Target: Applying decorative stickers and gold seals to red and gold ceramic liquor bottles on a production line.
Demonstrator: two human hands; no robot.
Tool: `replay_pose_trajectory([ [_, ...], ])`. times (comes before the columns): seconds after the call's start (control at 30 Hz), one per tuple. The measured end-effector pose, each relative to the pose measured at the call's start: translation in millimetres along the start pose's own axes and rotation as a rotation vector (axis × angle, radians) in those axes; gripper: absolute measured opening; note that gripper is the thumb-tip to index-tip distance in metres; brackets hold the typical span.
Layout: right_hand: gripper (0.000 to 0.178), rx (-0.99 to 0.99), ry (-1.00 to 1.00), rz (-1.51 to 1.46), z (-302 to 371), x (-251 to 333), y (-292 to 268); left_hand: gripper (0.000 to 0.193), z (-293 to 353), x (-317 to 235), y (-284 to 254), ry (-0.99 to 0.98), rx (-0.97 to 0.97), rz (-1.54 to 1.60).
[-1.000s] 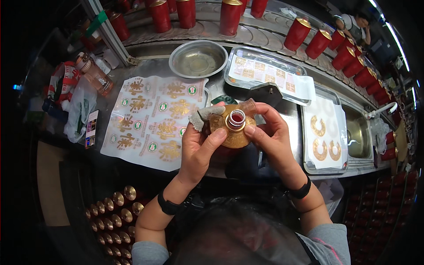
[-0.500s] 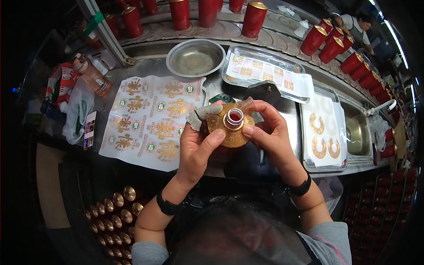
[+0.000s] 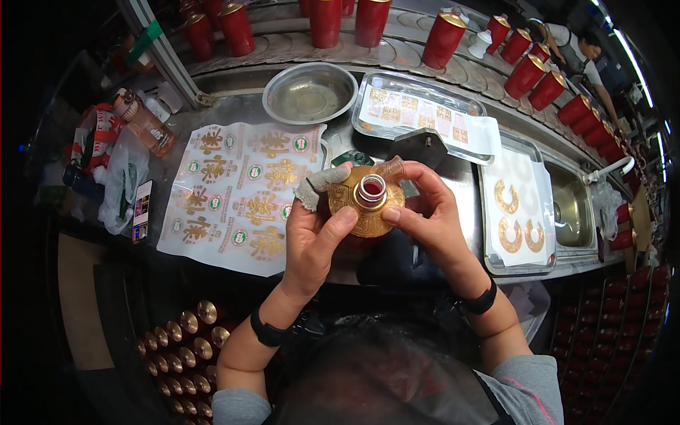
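Between my two hands is a red bottle whose gold, patterned shoulder (image 3: 363, 222) and clear round neck face up toward me. My left hand (image 3: 315, 237) grips its left side, thumb pressed on the gold; a worn grey cover wraps a finger there. On the other side my right hand (image 3: 432, 219) holds it with thumb and fingers, and a brownish see-through cover sits on one fingertip. The lower body of the bottle is mostly hidden by the hands and the shoulder.
A sheet of gold character stickers (image 3: 237, 195) lies left on the metal bench. Behind are a steel bowl (image 3: 310, 92) and a tray of gold stickers (image 3: 425, 117). A tray with gold C-shaped stickers (image 3: 520, 212) stands right, beside a sink (image 3: 574, 205). Red bottles (image 3: 444, 40) ride a conveyor; a person (image 3: 577, 53) stands beyond.
The red bottles on the conveyor have shifted to the right. Both hands keep their hold on the bottle, with only a slight shift of it.
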State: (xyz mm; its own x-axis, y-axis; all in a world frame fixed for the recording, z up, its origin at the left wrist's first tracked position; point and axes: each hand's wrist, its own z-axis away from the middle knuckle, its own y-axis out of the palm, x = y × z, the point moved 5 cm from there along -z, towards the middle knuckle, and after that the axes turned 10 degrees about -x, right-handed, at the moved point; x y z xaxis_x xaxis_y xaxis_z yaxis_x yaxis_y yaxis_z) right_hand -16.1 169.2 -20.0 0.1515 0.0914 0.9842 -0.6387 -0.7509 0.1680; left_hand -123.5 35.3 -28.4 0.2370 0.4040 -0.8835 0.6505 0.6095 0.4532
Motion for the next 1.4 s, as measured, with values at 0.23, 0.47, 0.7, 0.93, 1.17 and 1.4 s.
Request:
replay_pose_trajectory([
  [0.23,0.044,-0.001,0.033,0.04,0.1,2.5,0.8,0.054,0.5,-3.4,2.1,-0.023,-0.033,0.024],
  [0.47,0.039,-0.006,0.07,0.046,-0.1,1.2,-0.4,0.056,-3.3,-8.8,3.2,-0.14,-0.056,0.03],
  [0.7,0.038,0.007,0.07,0.049,-3.5,2.5,7.2,0.049,-7.2,-4.6,-1.4,-0.14,-0.119,0.08],
  [0.93,0.042,0.018,-0.073,0.071,-5.0,0.1,9.1,0.05,-7.7,-3.0,-1.9,-0.201,-0.125,0.141],
  [1.17,0.043,-0.009,0.006,0.049,-5.9,-2.1,8.1,0.042,-15.1,-1.1,-8.1,-0.292,-0.105,0.199],
  [1.4,0.043,-0.001,-0.04,0.05,-8.4,-1.1,11.1,0.05,-19.4,5.1,-9.5,-0.273,-0.123,0.194],
])
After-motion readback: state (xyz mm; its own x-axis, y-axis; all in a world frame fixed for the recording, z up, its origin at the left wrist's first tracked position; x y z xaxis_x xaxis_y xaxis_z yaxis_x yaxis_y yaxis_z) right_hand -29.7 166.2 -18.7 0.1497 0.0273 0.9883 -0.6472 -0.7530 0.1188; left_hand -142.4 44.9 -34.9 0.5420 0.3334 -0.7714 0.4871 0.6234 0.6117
